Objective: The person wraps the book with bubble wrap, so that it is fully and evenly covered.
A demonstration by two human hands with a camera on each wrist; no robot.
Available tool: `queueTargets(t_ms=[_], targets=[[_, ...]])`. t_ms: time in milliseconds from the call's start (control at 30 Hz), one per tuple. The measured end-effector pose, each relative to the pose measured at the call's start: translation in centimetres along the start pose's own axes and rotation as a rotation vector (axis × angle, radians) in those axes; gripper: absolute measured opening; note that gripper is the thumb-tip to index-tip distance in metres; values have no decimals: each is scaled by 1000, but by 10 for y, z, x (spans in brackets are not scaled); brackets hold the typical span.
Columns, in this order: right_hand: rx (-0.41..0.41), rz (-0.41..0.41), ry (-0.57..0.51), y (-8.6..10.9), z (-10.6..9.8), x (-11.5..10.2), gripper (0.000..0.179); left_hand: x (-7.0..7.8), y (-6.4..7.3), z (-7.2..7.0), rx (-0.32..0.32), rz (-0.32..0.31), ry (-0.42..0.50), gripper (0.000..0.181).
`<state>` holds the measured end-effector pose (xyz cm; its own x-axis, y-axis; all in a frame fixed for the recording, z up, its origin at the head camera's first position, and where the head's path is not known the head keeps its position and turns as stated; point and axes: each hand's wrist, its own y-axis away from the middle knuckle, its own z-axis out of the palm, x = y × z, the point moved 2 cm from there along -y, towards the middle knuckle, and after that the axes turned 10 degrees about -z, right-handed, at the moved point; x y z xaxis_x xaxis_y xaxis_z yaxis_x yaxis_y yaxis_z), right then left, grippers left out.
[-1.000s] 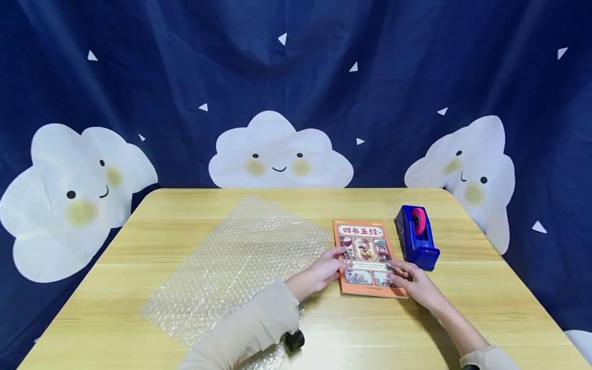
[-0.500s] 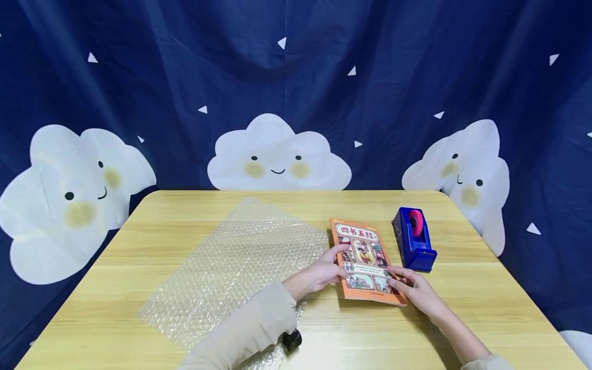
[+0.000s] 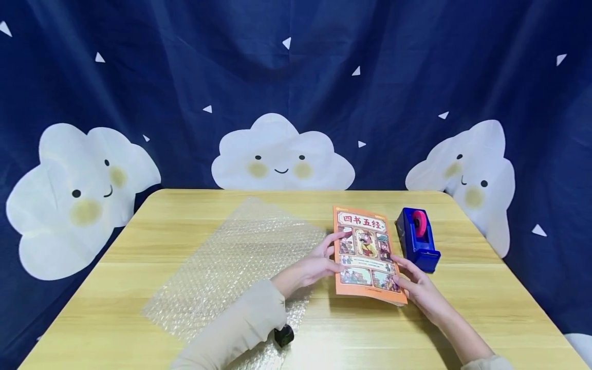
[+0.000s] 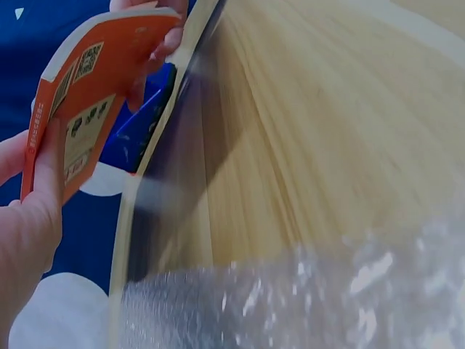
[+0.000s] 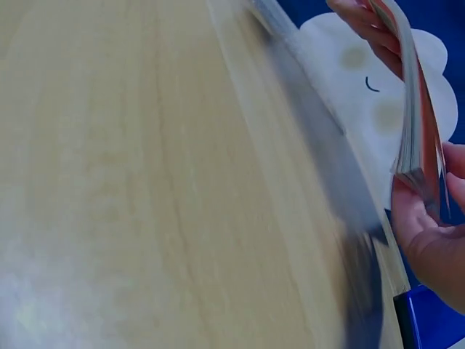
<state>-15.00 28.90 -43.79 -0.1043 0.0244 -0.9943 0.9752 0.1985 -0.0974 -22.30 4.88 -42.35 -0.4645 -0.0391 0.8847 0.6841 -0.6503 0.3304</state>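
Observation:
An orange paperback book (image 3: 365,257) with illustrated panels and red title characters is held tilted above the table, front cover up. My left hand (image 3: 312,264) grips its left edge by the spine, and my right hand (image 3: 418,288) pinches the right edge near the lower corner. In the left wrist view the book's orange back cover (image 4: 109,94) shows a QR code, with thumb and fingers on either side of the spine. The right wrist view shows the page edges (image 5: 413,109) between the fingers and thumb. To the book's left lies a sheet of bubble wrap (image 3: 231,257).
A blue tape dispenser (image 3: 418,244) with a pink roll stands right of the book, close to the right hand. The bubble wrap reaches the front of the wooden table (image 3: 485,308), partly under the left sleeve (image 3: 240,324). A blue cloud-print curtain (image 3: 393,77) hangs behind.
The book, flat on the table at first, has been lifted and tilted up by both hands. The left hand has risen slightly with it. Bubble wrap and tape dispenser stay put.

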Motion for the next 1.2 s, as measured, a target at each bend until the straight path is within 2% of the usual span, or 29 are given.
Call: queueTargets(t_ms=[200,333,567,800,967,1200], targets=[[-75,-57,-171,-2,1,-3,51,2,9,-9,-34,-8,-51,84],[-121,-84,-218,-3,5,-7,56,3,15,-13,-51,-25,-78,84],[-113,-81,-159,-6,14,-12,64,10,27,-22,-96,-47,-156,83],[-121,-69,-60,-10,21,-15,71,16,39,-29,-172,-60,-133,82],[-157,-72,-70,-14,25,-13,74,19,47,-34,-155,-62,-150,84],[-226,-118,-87,-19,34,-12,74,21,57,-44,-163,-57,-162,87]])
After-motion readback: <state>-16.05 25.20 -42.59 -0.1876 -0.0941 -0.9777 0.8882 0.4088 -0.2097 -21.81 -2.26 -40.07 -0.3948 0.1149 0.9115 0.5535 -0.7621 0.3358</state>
